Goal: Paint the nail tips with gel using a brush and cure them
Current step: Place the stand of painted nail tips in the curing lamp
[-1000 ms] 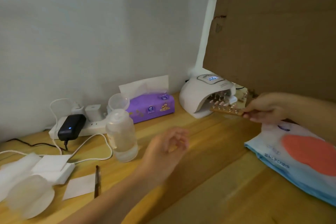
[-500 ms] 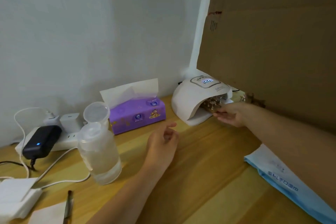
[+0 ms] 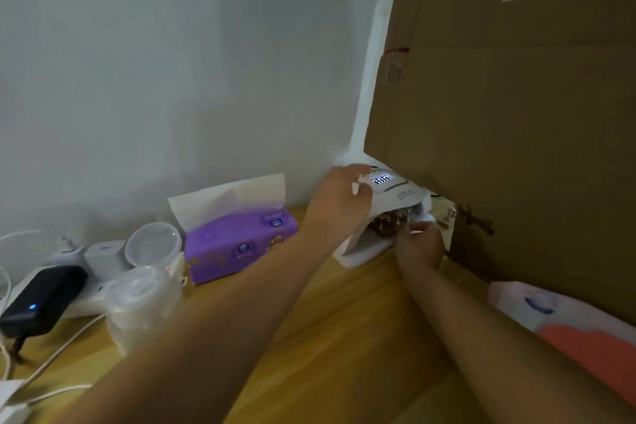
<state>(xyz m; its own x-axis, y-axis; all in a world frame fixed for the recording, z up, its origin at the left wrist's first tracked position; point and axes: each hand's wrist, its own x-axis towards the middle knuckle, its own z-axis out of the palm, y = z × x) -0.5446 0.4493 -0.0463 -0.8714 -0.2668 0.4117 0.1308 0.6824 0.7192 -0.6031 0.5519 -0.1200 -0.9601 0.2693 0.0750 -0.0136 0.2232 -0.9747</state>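
The right hand (image 3: 418,244) is at the mouth of the white nail lamp (image 3: 385,213), fingers bunched together at the opening where the strip of nail tips (image 3: 387,222) sits inside; whether the fingers are pinching the strip or only touching it cannot be told, since the hand hides the near end. The nail tips show as a dark, blurred row under the lamp's hood, just beyond the fingertips. The left hand (image 3: 339,201) rests on top of the lamp's left side, fingers spread and curved over the hood, with the thumb just beside the lit display (image 3: 382,180), which shows white digits too blurred to read. The lamp stands on the wooden table (image 3: 344,337) against the wall, partly under the edge of a large cardboard sheet (image 3: 509,113) that leans upright on the right. Left of the lamp lies a purple tissue box (image 3: 241,241) with a tissue sticking up. Further left are a clear plastic bottle (image 3: 137,306), a small clear cup (image 3: 153,244), and a white power strip (image 3: 86,286) with a black adapter (image 3: 43,299) showing a blue light. At the lower right lies a white and orange plastic packet (image 3: 585,337).
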